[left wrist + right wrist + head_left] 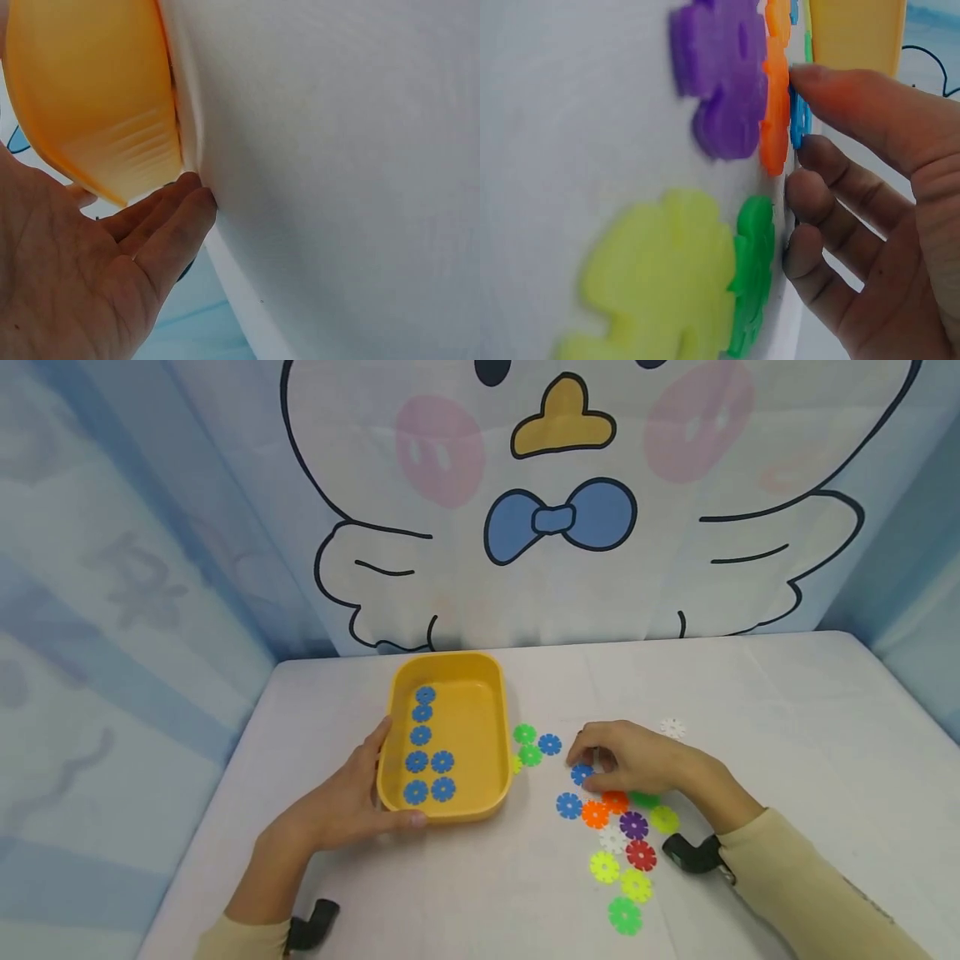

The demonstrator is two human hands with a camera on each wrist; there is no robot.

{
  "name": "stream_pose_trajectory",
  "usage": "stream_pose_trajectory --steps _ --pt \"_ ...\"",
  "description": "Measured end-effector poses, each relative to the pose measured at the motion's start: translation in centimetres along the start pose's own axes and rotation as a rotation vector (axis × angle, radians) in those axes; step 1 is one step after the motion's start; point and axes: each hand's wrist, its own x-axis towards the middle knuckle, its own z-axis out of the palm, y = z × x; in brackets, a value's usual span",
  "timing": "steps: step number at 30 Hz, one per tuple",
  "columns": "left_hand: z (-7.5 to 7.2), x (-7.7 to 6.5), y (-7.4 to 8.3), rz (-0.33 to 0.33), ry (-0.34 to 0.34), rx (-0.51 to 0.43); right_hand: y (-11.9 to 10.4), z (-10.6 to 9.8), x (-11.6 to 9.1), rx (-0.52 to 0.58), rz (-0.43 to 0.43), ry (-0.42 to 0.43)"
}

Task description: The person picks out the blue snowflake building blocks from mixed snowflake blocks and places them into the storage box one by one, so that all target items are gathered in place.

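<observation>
My left hand (337, 797) holds the near left corner of a yellow tray (397, 810), thumb along the near side and fingers against the left wall. In the left wrist view, fingertips touch the tabletop beside the tray wall (97, 90). Several blue notched plastic discs (416, 762) lie inside the tray's left half. To the right, my right hand (637, 760) pinches a blue disc (581, 773) between thumb and fingers, low over the table. In the right wrist view, the blue disc (801, 120) shows edge-on at the thumb tip, just past an orange disc (777, 112).
Around my right hand lie an orange disc (596, 815), a purple disc (633, 825), a red disc (641, 855), a yellow disc (604, 867) and others. Beside the tray are a green disc (524, 734) and a blue disc (550, 744). A white disc (672, 727) lies farther back.
</observation>
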Motion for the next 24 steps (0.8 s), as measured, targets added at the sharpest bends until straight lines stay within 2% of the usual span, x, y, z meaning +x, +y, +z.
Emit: stream_pose_trajectory --steps 7,15,20,24 --pt "-0.17 0.07 0.19 -0.002 -0.003 0.008 0.28 -0.17 -0.15 -0.043 -0.018 0.028" --pt "-0.39 -0.11 0.19 -0.03 -0.013 0.026 0.27 -0.01 -0.05 -0.014 -0.022 0.038" --pt "-0.33 -0.18 0.15 -0.011 -0.007 0.004 0.0 -0.16 0.08 0.002 0.02 0.03" --pt "-0.21 -0.19 0.26 -0.022 -0.019 0.011 -0.14 -0.59 -0.28 -0.003 0.041 0.003"
